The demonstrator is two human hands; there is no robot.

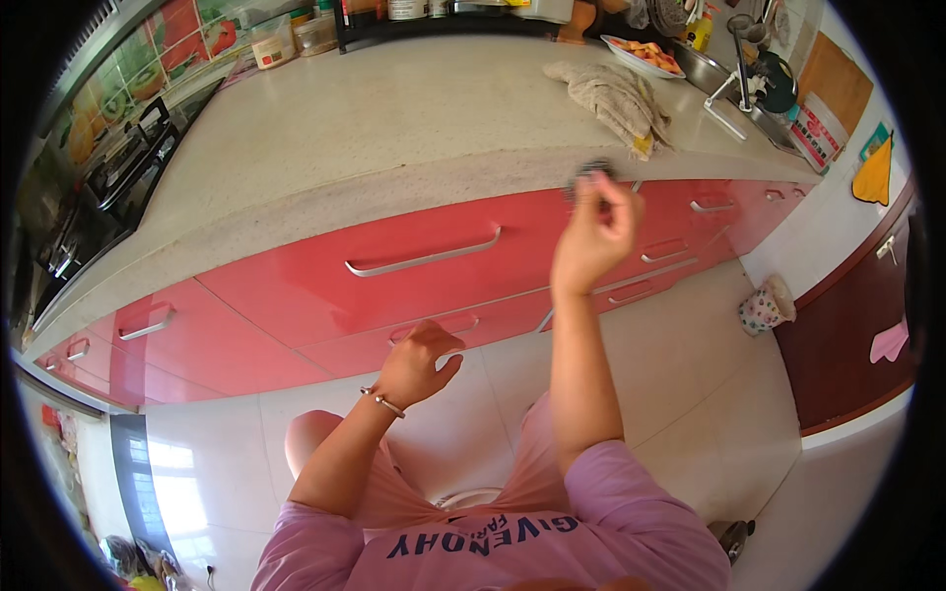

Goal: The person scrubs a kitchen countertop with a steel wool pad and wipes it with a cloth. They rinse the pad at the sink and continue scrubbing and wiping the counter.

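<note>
My right hand (595, 240) grips a dark, wiry scourer (595, 168), blurred, that looks like steel wool. It is at the front edge of the pale stone countertop (384, 111), just above a red drawer front (421, 244). Whether the scourer touches the edge I cannot tell. A crumpled beige towel (617, 100) lies on the counter beyond that hand, with a yellow patch at its near end. Lower and to the left, my left hand (421, 362) hangs empty in front of the drawers, thumb apart from the bent fingers. A bracelet (388, 405) circles its wrist.
A black gas hob (126, 177) is at the left. Toward the back right are a plate of cut food (643, 55) and a sink (698, 63) with a tap. Metal handles (429, 258) stick out from the drawers. A patterned bin (767, 306) stands on the floor by the brown door.
</note>
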